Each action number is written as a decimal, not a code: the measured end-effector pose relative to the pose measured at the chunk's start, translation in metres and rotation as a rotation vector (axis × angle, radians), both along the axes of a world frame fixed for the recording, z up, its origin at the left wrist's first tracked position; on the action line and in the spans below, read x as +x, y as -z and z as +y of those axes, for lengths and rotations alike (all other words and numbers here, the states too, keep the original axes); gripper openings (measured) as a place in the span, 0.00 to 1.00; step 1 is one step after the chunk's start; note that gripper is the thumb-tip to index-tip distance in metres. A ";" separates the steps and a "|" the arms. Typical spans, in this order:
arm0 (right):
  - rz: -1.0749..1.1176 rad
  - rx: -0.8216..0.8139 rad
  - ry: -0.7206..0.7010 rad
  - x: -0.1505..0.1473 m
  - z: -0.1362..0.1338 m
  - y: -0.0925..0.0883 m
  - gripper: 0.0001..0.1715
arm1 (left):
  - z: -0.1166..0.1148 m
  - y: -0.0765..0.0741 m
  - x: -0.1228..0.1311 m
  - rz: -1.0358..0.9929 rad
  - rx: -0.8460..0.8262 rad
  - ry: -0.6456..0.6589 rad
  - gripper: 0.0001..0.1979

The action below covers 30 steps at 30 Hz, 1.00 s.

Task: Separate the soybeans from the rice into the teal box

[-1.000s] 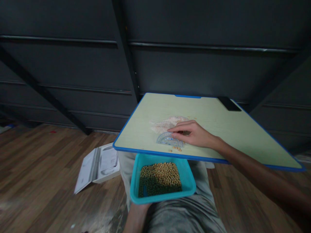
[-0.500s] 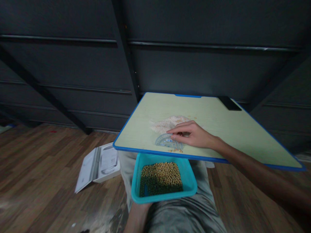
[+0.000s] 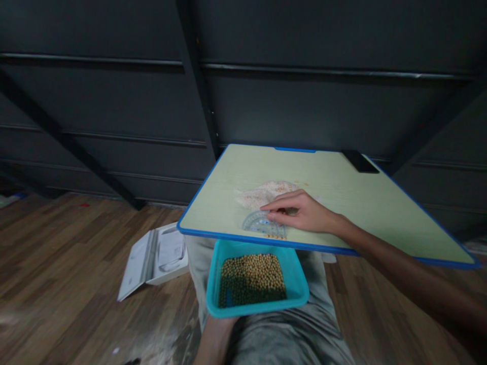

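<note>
My right hand (image 3: pixel 294 210) is closed in a pinch on the upper right part of a clear plastic protractor (image 3: pixel 256 223), which lies against the board. Several soybeans (image 3: pixel 276 236) sit along the protractor's straight edge, close to the board's front rim. Behind my fingers spreads a pale heap of rice-like grains (image 3: pixel 254 197) with some yellow beans among it. Below the rim, a teal plastic basin (image 3: pixel 299 276) holds many soybeans (image 3: pixel 254 271). My left hand (image 3: pixel 223 324) supports the basin from beneath; its fingers are hidden under it.
The pale, blue-edged board (image 3: pixel 365 208) extends to the right over my lap. A black phone (image 3: pixel 359 162) rests at its far right. An opened white box (image 3: pixel 167 253) lies on the wooden floor to the left. A dark panelled wall (image 3: pixel 289 106) stands behind.
The protractor has shifted slightly toward the front rim, and the soybeans by its edge now form a tighter row. The basin and my left hand stay nearly where they were.
</note>
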State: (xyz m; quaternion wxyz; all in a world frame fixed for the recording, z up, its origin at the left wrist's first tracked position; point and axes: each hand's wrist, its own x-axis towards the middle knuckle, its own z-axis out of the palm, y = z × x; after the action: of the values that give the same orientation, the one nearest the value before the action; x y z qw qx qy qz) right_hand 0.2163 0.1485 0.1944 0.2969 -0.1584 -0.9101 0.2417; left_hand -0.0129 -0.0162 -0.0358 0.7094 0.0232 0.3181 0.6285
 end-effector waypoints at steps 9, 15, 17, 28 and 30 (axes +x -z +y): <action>-0.005 -0.012 -0.004 0.000 -0.001 -0.001 0.14 | 0.000 -0.015 0.004 -0.043 0.033 0.019 0.08; -0.025 -0.012 -0.017 0.001 -0.002 -0.002 0.14 | 0.000 -0.024 0.007 -0.076 -0.038 0.009 0.11; -0.029 -0.015 -0.017 0.001 -0.002 -0.002 0.14 | 0.001 -0.028 0.009 -0.089 -0.066 0.023 0.10; -0.048 -0.037 -0.018 0.001 -0.003 -0.002 0.14 | 0.006 -0.053 0.020 -0.169 -0.078 0.033 0.06; -0.052 -0.042 -0.011 0.001 -0.003 -0.002 0.15 | 0.006 -0.058 0.021 -0.158 -0.146 0.002 0.08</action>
State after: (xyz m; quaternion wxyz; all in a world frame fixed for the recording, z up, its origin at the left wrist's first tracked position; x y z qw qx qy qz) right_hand 0.2176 0.1455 0.1961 0.2686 -0.1658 -0.9131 0.2582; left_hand 0.0081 -0.0105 0.0218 0.7328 -0.0781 0.3061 0.6026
